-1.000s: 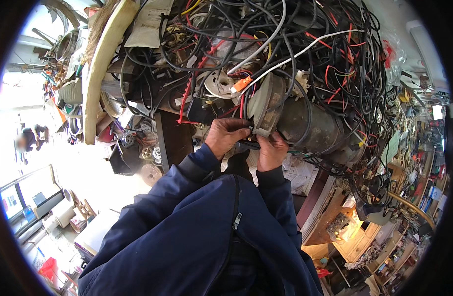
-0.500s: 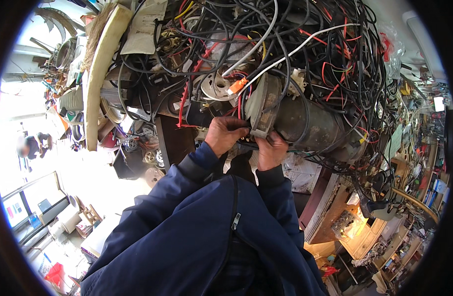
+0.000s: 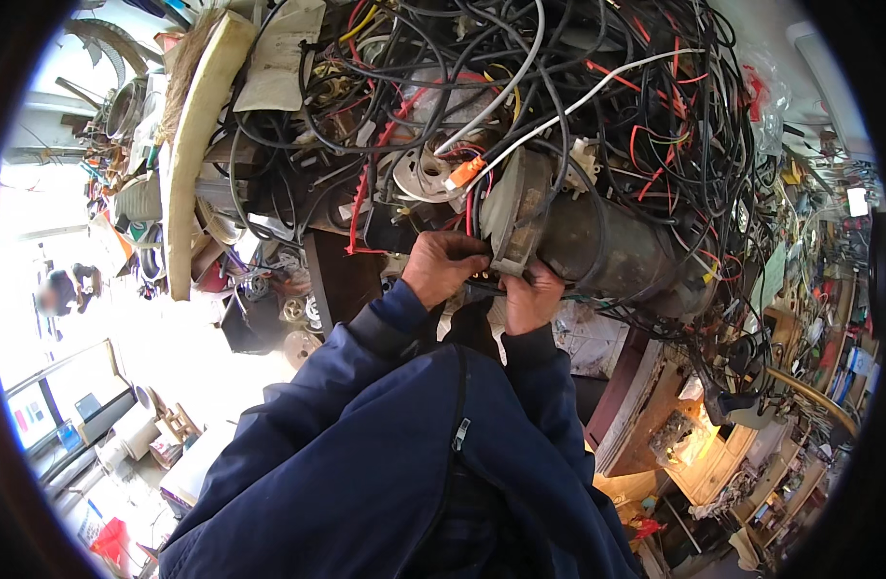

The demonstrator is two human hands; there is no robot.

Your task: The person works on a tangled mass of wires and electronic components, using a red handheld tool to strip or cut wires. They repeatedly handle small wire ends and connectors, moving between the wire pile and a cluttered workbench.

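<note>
A dark grey, worn metal cylinder lies on its side on the cluttered bench, with a wide flange at its left end. At the near edge of this flange, my left hand is closed in a pinch, thumb against forefinger. My right hand is just to its right, fingers bent in under the cylinder's near side and touching it. Whatever small part lies between my fingertips is hidden. Red and blue wires run down beside the flange, near a white cable with an orange plug and a pale round disc.
A thick tangle of black, red and white cables covers the far side. Left stands a long pale foam-like strip. A dark wooden panel drops at the bench's near side. Crowded shelves line the right; a person is far left.
Both hands stay pinched at the flange's near edge, with only slight finger movement. The whole view has shifted very little.
</note>
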